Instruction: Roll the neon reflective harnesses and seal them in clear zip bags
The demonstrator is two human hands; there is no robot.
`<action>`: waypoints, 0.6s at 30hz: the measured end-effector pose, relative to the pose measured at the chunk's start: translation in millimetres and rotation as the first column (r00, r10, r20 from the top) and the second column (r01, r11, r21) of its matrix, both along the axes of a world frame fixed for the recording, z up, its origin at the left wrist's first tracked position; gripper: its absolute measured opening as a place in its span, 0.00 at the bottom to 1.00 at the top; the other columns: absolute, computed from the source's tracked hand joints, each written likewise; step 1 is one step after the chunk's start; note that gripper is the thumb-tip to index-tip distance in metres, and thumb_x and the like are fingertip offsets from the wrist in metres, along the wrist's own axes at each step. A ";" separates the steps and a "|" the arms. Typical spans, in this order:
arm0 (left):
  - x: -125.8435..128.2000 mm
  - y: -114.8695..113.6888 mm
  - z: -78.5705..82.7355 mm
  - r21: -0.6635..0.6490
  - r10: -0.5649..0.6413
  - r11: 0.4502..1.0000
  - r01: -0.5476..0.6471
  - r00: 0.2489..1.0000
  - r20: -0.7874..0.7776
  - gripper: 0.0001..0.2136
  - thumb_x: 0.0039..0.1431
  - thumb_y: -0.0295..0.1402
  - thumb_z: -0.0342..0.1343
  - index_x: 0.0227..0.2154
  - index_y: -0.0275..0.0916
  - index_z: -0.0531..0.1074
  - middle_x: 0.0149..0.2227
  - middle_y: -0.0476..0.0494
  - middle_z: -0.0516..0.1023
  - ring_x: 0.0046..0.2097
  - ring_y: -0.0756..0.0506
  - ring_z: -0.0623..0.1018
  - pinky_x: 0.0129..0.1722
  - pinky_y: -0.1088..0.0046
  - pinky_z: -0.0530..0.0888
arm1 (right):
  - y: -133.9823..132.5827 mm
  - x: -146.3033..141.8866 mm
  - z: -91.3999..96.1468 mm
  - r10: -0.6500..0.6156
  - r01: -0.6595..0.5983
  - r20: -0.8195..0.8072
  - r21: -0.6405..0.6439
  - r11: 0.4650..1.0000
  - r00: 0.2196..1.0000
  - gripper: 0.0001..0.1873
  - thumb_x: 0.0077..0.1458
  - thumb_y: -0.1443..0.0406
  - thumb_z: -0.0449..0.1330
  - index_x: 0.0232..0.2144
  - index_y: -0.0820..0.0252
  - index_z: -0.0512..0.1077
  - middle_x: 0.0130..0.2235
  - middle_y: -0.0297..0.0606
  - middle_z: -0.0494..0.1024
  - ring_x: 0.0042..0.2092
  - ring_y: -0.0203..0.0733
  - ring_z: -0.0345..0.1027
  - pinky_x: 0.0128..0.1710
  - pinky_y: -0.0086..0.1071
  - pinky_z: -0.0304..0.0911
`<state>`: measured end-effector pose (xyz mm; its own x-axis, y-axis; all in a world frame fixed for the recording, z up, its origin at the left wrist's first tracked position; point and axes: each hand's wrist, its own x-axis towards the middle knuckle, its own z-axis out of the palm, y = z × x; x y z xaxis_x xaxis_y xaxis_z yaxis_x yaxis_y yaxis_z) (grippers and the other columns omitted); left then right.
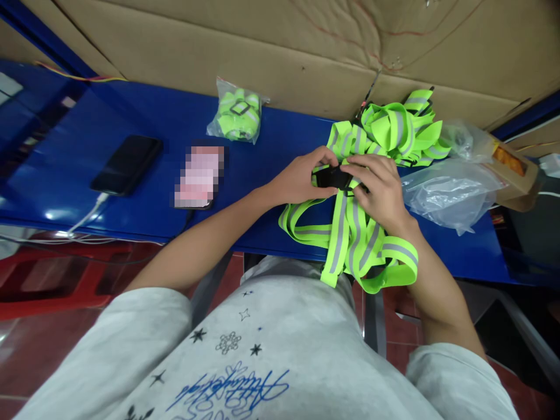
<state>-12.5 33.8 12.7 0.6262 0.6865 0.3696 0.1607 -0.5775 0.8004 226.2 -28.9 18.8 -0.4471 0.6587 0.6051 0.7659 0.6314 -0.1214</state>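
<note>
Between my hands is a black plastic piece (331, 177) on neon-yellow reflective straps (355, 227); its exact kind I cannot make out. My left hand (301, 175) grips it from the left, thumb below and fingers curled above. My right hand (377, 184) closes on its right end with bent fingers, near a small black buckle part. The straps have a grey stripe and hang in loops over the table's front edge. A heap of the same straps (400, 131) lies just behind my right hand.
On the blue table (254, 224) lie a bagged strap bundle (238, 116), a black device (126, 165) with a white cable, and a phone with a blurred screen (200, 175). Clear plastic bags (455, 189) and a cardboard box (516, 169) are at right. A cardboard wall (262, 46) stands behind.
</note>
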 end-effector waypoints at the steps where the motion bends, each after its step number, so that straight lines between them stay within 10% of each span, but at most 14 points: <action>1: 0.5 -0.9 -0.1 0.041 0.006 0.999 -0.006 1.000 -0.001 0.20 0.54 0.37 0.67 0.48 0.40 0.70 0.51 0.44 0.80 0.52 0.44 0.79 0.54 0.68 0.73 | 0.1 -0.1 0.1 -0.005 0.005 -0.005 0.002 1.000 1.000 0.25 0.66 0.69 0.53 0.60 0.45 0.73 0.58 0.38 0.79 0.60 0.54 0.72 0.60 0.53 0.65; 12: 0.7 -7.2 7.3 0.179 0.093 0.982 -0.061 0.980 -0.177 0.11 0.55 0.36 0.63 0.40 0.42 0.71 0.48 0.44 0.78 0.48 0.43 0.78 0.52 0.65 0.72 | -0.8 -4.9 -3.0 -0.002 -0.001 0.059 0.043 0.999 0.998 0.26 0.62 0.72 0.55 0.58 0.44 0.75 0.58 0.36 0.80 0.58 0.52 0.72 0.56 0.49 0.64; 18: -2.4 -2.2 12.5 0.023 -0.116 0.993 0.117 0.992 -0.042 0.13 0.58 0.40 0.64 0.40 0.41 0.68 0.40 0.48 0.77 0.41 0.47 0.76 0.45 0.70 0.71 | -2.3 3.4 8.3 0.014 -0.016 0.026 0.050 0.999 1.000 0.20 0.68 0.66 0.54 0.55 0.40 0.78 0.55 0.32 0.81 0.57 0.51 0.73 0.57 0.50 0.63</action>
